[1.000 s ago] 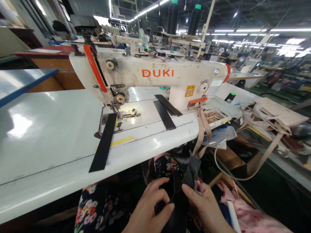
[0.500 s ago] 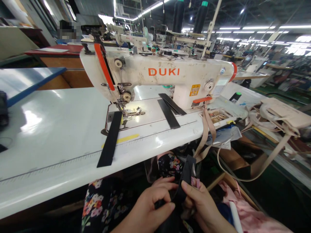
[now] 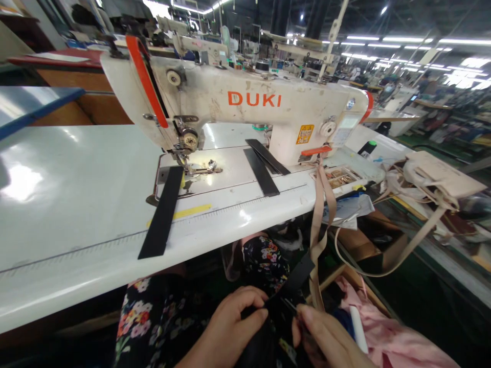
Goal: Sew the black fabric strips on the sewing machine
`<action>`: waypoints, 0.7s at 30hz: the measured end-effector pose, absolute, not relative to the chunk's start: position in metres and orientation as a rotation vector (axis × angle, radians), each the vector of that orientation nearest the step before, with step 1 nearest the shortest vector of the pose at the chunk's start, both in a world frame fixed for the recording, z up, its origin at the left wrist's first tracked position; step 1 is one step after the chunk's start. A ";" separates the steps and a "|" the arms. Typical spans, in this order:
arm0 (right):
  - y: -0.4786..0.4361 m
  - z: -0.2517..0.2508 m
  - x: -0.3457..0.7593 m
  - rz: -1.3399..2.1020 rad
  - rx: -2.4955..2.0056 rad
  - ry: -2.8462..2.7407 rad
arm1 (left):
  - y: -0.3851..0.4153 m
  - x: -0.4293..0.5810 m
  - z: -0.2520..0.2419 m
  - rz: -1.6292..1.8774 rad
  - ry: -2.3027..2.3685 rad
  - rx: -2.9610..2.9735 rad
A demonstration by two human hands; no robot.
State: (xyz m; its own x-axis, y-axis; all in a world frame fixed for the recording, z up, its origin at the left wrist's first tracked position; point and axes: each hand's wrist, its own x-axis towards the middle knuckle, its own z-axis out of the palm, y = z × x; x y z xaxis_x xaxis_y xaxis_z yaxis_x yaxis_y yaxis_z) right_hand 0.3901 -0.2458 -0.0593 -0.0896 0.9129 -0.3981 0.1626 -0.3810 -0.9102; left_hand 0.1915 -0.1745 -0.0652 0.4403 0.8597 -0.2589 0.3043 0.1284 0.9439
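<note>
L grip [image 3: 238,318] is pinching a blk strip [image 3: 301,271], btm ctr; R grip [image 3: 327,329] is clasping a thin metal tool [image 3: 289,305] nearby. Work's prob. going midway; another strip [image 3: 163,214] is lying on counter [image 3: 76,204], ctr-left, status unclear.

In front of you stood a white sewing machine [image 3: 253,97] lettered DUKI in orange, set into a pale worktop [image 3: 84,199] with a printed scale [image 3: 95,244] along its front. Beige straps [image 3: 318,220] hung over that edge, near small brass-coloured pieces [image 3: 340,179]. To your right were a green-ended black spool [image 3: 367,148] and, lower down, pink cloth [image 3: 402,332]. Beyond, on your left, stood a blue-edged table [image 3: 34,105], and bright tube lights [image 3: 407,39] crossed the ceiling.
</note>
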 end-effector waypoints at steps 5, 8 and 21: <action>-0.240 -0.069 0.382 1.688 -1.499 -1.315 | -0.177 0.195 -0.070 0.573 1.090 1.437; -0.234 -0.077 0.384 1.696 -1.478 -1.396 | -0.178 0.194 -0.073 0.587 1.097 1.438; -0.244 -0.083 0.374 1.658 -1.556 -1.079 | -0.181 0.194 -0.085 0.611 1.051 1.305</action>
State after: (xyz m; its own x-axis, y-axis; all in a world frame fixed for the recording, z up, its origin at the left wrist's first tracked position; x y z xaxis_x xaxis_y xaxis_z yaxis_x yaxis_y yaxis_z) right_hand 0.3744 -0.2440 -0.0833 -0.1191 0.8652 -0.4870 0.0944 -0.4784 -0.8730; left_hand 0.1943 -0.1808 -0.0846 0.4372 0.8573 -0.2719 0.1873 0.2090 0.9598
